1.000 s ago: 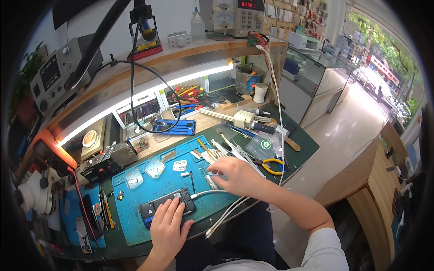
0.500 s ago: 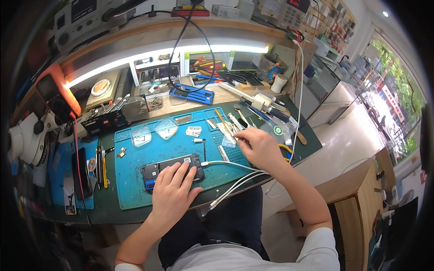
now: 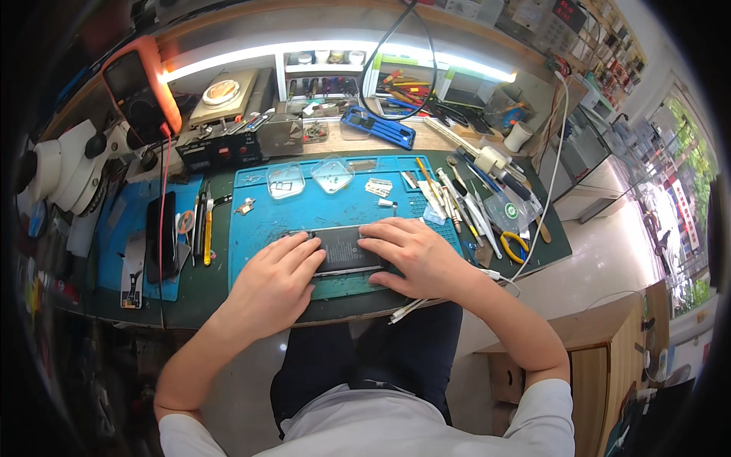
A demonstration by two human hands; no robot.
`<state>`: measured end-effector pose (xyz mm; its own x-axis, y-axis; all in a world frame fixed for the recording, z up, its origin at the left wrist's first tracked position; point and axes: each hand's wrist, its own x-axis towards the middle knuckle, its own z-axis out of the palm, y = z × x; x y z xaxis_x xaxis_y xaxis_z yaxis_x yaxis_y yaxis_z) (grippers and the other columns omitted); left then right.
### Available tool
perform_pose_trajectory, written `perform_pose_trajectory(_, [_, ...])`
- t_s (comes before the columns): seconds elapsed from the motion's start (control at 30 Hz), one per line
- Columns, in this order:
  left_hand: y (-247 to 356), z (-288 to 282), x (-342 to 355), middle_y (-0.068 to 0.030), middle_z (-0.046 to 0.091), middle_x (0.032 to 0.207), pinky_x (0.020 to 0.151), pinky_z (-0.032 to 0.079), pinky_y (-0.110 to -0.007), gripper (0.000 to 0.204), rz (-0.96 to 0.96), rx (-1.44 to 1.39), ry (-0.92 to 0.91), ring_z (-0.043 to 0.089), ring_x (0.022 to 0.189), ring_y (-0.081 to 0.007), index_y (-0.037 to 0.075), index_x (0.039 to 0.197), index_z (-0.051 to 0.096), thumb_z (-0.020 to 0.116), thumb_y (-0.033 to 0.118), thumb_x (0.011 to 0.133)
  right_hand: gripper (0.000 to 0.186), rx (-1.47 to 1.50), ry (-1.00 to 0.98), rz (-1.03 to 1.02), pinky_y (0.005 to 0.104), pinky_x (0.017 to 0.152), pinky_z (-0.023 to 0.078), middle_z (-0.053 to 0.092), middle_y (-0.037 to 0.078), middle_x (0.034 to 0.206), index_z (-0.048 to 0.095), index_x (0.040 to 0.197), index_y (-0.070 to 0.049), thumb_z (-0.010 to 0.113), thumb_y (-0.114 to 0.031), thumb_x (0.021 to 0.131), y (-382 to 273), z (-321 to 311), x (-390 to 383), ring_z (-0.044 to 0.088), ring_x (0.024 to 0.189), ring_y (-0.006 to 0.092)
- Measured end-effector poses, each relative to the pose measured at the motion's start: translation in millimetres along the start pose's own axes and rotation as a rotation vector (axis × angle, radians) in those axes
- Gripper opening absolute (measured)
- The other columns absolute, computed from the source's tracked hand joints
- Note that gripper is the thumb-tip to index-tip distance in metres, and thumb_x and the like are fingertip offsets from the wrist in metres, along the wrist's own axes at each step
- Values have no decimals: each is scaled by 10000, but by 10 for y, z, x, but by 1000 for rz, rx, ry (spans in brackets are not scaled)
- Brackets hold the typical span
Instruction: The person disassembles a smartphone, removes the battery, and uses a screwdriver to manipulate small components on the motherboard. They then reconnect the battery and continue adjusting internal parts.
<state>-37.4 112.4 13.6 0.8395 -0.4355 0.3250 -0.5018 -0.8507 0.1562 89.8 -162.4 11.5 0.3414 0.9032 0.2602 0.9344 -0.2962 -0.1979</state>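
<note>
Opened smartphone (image 3: 333, 264) is right between the two hands in the head view, over the blue repair mat (image 3: 255, 263), with its black battery (image 3: 346, 245) facing up. Left hand (image 3: 276, 280) has the left end, fingers laid over the top and thumb by the near edge; right hand (image 3: 411, 257) is holding the other end pretty much the same way. Can't tell if the phone's lifted or resting on the mat, btw. Just past the fingertips there's a pair of clear plastic boxes (image 3: 285, 183). Off to the right of the grip are yellow-handled pliers (image 3: 515, 247) and a white cable (image 3: 489, 275), and way over to the left, a yellow-handled tool (image 3: 208, 236).
</note>
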Motion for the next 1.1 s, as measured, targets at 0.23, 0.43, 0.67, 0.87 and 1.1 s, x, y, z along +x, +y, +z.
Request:
perform_pose_trajectory(0.23, [153, -10, 265, -272, 667, 1390, 1141, 507, -431, 512, 147, 471, -177, 652, 1308, -373, -95, 1316, 667, 702, 101, 845, 520, -24, -31, -4, 451, 1112, 469, 658, 121, 1438, 699, 1335, -43, 802, -339, 920, 16, -53, 7, 613, 1341, 309])
perform_pose_trajectory(0.43, [284, 123, 356, -297, 668, 1383, 1013, 557, -372, 543, 122, 603, -271, 694, 1219, -357, -103, 1350, 647, 716, 108, 854, 530, -19, -69, 12, 451, 1152, 435, 627, 110, 1505, 687, 1365, -38, 790, -331, 935, 31, -8, 12, 585, 1391, 279])
perform_pose_trajectory(0.67, [335, 137, 348, -305, 669, 1413, 930, 617, -396, 534, 115, 666, -309, 731, 1196, -417, -92, 1414, 635, 697, 114, 925, 540, -37, -47, 11, 453, 1153, 433, 631, 111, 1502, 694, 1359, -40, 797, -356, 932, 21, 10, -19, 579, 1405, 276])
perform_pose_trajectory(0.87, [288, 155, 341, -293, 688, 1387, 851, 645, -355, 508, 143, 689, -266, 754, 1155, -400, -94, 1399, 642, 680, 107, 933, 534, -76, 68, 7, 418, 1089, 494, 675, 109, 1406, 701, 1323, -37, 824, -318, 886, -105, 86, 34, 633, 1329, 276])
perform_pose_trajectory(1.1, [271, 49, 422, -279, 684, 1384, 875, 631, -347, 552, 123, 616, -308, 731, 1185, -355, -95, 1393, 633, 702, 131, 894, 316, -463, 274, -291, 350, 901, 603, 755, 150, 1180, 721, 1189, 26, 670, -103, 905, -21, 280, 110, 746, 1121, 259])
